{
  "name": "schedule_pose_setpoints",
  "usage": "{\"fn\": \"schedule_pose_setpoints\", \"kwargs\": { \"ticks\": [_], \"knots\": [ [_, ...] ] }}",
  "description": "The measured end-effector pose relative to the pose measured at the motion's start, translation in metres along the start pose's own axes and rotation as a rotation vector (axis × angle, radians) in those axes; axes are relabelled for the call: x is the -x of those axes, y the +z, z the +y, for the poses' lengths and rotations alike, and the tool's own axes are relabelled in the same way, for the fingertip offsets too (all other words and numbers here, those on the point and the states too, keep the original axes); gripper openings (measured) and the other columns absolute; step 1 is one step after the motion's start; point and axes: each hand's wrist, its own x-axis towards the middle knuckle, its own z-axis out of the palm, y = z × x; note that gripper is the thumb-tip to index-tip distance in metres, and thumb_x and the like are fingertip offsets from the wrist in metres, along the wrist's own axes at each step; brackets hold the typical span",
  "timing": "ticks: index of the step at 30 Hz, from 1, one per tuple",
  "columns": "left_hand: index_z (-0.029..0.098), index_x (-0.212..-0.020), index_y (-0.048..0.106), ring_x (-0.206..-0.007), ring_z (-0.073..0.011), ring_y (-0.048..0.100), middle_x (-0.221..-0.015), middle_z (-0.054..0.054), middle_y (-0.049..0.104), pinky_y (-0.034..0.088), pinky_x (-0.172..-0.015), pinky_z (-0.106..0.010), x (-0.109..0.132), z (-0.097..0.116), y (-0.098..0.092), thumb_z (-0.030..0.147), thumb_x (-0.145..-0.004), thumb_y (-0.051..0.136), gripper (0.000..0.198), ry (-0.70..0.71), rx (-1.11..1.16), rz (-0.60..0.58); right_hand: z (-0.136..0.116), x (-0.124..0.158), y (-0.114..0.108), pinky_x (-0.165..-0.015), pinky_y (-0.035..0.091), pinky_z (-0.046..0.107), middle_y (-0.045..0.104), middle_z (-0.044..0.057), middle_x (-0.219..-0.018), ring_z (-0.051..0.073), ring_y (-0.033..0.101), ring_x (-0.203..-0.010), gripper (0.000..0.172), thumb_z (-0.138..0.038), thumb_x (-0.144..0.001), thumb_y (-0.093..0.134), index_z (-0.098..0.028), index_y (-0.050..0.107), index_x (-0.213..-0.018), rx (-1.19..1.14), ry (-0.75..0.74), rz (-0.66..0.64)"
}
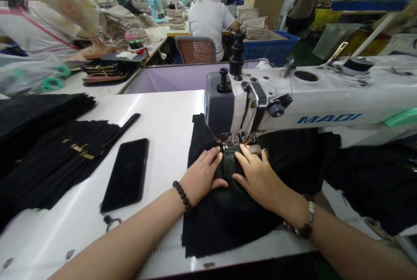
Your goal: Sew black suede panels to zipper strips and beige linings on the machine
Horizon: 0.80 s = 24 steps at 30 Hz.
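Note:
A black fabric piece point(211, 228) lies on the sewing machine's bed, with a shinier dark strip and a zipper point(230, 148) near the presser foot. My left hand point(203, 173) rests on the fabric left of the strip, fingers stretched toward the needle area and thumb apart. On the right side of the strip, my right hand point(259, 175) presses down with its fingers spread. A small metal plate point(254, 149) shows by its fingertips. Above both hands stands the head of the sewing machine point(228, 101); the needle tip is too small to make out.
A phone point(125, 175) lies left of my left arm, beside a stack of black pieces point(65, 154) with gold zipper parts. More black fabric point(374, 184) is at the right. Beyond the table are a lilac bin point(176, 78), a blue crate point(270, 49) and a seated co-worker point(208, 19).

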Motion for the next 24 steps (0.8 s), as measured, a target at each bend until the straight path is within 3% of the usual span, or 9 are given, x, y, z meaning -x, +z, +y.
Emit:
{"fn": "schedule_pose_setpoints", "kwargs": {
  "ticks": [3, 5, 8, 13, 19, 21, 24],
  "knots": [
    [0.004, -0.121, 0.043, -0.118, -0.0324, 0.043, -0.128, -0.022, 0.044, 0.041, -0.097, -0.045, 0.049, 0.024, 0.000, 0.052, -0.066, 0.065, 0.077, 0.021, -0.024, -0.020, -0.016, 0.045, -0.001, -0.092, 0.036, 0.058, 0.037, 0.019, -0.134, 0.035, 0.034, -0.123, 0.053, -0.032, -0.079, 0.053, -0.008, 0.044, -0.125, 0.036, -0.159, 0.026],
    [0.007, -0.124, 0.041, -0.118, -0.0313, 0.043, -0.129, -0.020, 0.044, 0.043, -0.095, -0.045, 0.082, 0.039, 0.000, 0.051, -0.068, 0.064, 0.075, -0.002, -0.024, 0.012, -0.021, 0.073, -0.003, -0.091, 0.041, 0.050, 0.038, 0.016, -0.134, 0.030, 0.037, -0.122, 0.050, -0.029, -0.080, 0.050, -0.009, 0.044, -0.126, 0.021, -0.298, 0.033],
    [0.008, -0.126, 0.038, -0.119, -0.0300, 0.042, -0.129, -0.019, 0.045, 0.043, -0.095, -0.046, 0.112, 0.052, 0.000, 0.048, -0.073, 0.061, 0.070, -0.058, 0.001, 0.063, -0.018, 0.099, -0.004, -0.094, 0.038, 0.048, 0.043, 0.012, -0.131, 0.025, 0.040, -0.121, 0.040, -0.025, -0.085, 0.042, -0.011, 0.048, -0.121, 0.014, -0.298, 0.096],
    [0.008, -0.125, 0.038, -0.121, -0.0274, 0.040, -0.130, -0.019, 0.044, 0.039, -0.099, -0.046, 0.117, 0.054, 0.002, 0.046, -0.076, 0.058, 0.065, -0.100, 0.049, 0.115, -0.004, 0.116, 0.003, -0.088, 0.026, 0.069, 0.042, 0.017, -0.131, 0.035, 0.036, -0.121, 0.044, -0.040, -0.088, 0.034, -0.013, 0.050, -0.120, 0.141, -0.022, 0.190],
    [0.012, -0.129, 0.034, -0.123, -0.0265, 0.038, -0.134, -0.016, 0.040, 0.035, -0.101, -0.044, 0.121, 0.043, 0.002, 0.048, -0.078, 0.055, 0.065, -0.126, 0.069, 0.110, 0.004, 0.130, 0.002, -0.084, 0.043, 0.051, 0.022, 0.021, -0.141, 0.035, 0.027, -0.126, 0.056, -0.044, -0.087, 0.033, -0.009, 0.033, -0.132, 0.108, 0.093, 0.221],
    [0.015, -0.130, 0.032, -0.123, -0.0256, 0.038, -0.135, -0.015, 0.039, 0.034, -0.102, -0.044, 0.127, 0.028, -0.002, 0.051, -0.078, 0.053, 0.067, -0.142, 0.083, 0.081, 0.004, 0.135, 0.000, -0.077, 0.048, 0.046, 0.019, 0.022, -0.141, 0.036, 0.037, -0.120, 0.060, -0.046, -0.087, 0.034, -0.008, 0.032, -0.133, 0.120, 0.107, 0.225],
    [0.018, -0.131, 0.033, -0.123, -0.0252, 0.039, -0.137, -0.012, 0.037, 0.036, -0.100, -0.042, 0.138, 0.003, -0.011, 0.055, -0.077, 0.051, 0.067, -0.174, 0.102, 0.021, 0.004, 0.146, -0.002, -0.070, 0.050, 0.042, 0.035, 0.017, -0.135, 0.030, 0.051, -0.106, 0.052, -0.044, -0.086, 0.038, -0.014, 0.041, -0.129, 0.129, 0.019, 0.192]
  ]
}}
